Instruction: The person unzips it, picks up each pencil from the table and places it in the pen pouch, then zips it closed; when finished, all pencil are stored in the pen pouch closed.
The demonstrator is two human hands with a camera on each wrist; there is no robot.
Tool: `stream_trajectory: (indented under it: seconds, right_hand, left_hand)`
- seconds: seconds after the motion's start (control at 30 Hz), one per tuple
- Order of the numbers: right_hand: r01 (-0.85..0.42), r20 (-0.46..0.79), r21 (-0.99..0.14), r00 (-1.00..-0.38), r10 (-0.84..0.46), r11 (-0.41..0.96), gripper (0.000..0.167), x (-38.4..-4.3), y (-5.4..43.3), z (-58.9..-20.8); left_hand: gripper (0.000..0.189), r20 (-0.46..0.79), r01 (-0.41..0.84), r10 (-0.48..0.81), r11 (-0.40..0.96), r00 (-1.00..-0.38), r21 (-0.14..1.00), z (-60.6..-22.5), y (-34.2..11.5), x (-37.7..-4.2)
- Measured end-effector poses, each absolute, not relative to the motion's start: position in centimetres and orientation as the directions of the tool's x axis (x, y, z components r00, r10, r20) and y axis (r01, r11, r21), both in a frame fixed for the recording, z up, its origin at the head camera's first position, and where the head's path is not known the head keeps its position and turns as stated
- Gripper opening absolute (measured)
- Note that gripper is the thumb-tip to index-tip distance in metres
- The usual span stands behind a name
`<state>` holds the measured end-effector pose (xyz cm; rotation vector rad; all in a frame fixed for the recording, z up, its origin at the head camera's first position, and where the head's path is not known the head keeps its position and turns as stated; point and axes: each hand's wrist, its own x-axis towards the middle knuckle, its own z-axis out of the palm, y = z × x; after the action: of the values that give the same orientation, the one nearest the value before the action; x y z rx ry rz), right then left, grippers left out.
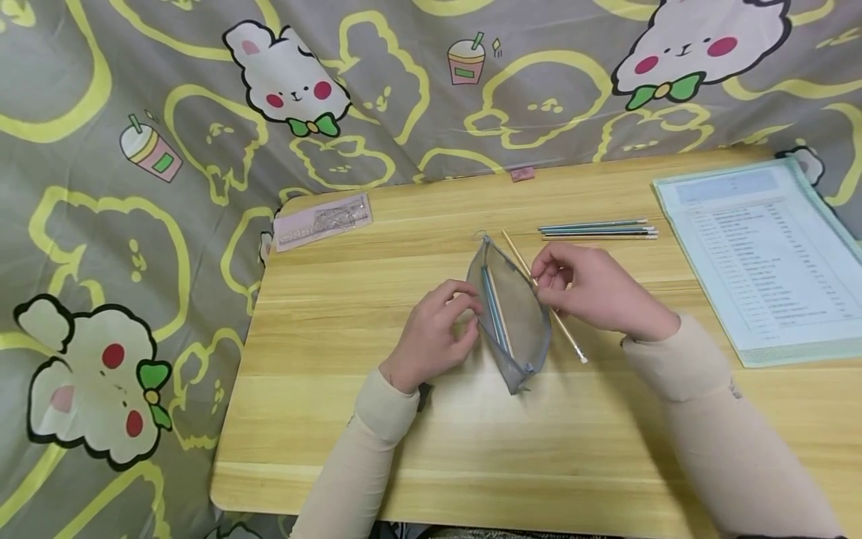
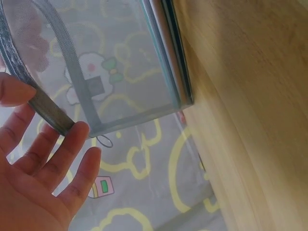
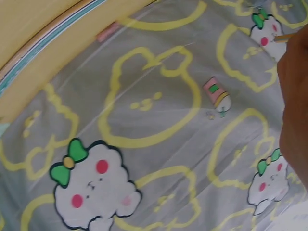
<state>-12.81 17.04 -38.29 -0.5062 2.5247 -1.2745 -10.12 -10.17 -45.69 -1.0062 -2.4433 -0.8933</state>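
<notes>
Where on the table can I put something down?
Bare table lies left of the left hand, nearer than the pink packet, and along the near edge between the sleeves. It's crowded mid-table, where the right hand holds a pencil by the mesh pouch, and farther right, where loose pencils lie near the blue-bordered sheet.

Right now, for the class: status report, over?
Left grip holds mesh pencil case by rim. Right grip pinches golden pencil beside opening. No obstruction seen.
</notes>
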Motion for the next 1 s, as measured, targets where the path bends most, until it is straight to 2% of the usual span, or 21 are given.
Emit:
stream_trajectory:
  seconds: [0.13,0.5,1.0]
  right_hand:
    - [-0.214,-0.075,-0.781,-0.901,-0.428,0.587,0.01,-12.4,16.0,-38.0]
    - [-0.219,-0.117,-0.746,-0.886,-0.448,0.629,0.012,-12.4,14.1,-38.7]
    - [-0.206,-0.119,-0.721,-0.904,-0.411,0.662,0.006,-13.0,12.1,-39.6]
  left_hand:
    - [0.012,0.522,0.717,0.496,0.549,-0.694,0.43,-45.7,-10.2,-10.2]
    - [0.013,0.499,0.699,0.492,0.552,-0.713,0.454,-45.7,-10.3,-10.2]
    - [0.014,0.502,0.705,0.498,0.542,-0.707,0.456,-45.6,-10.4,-10.3]
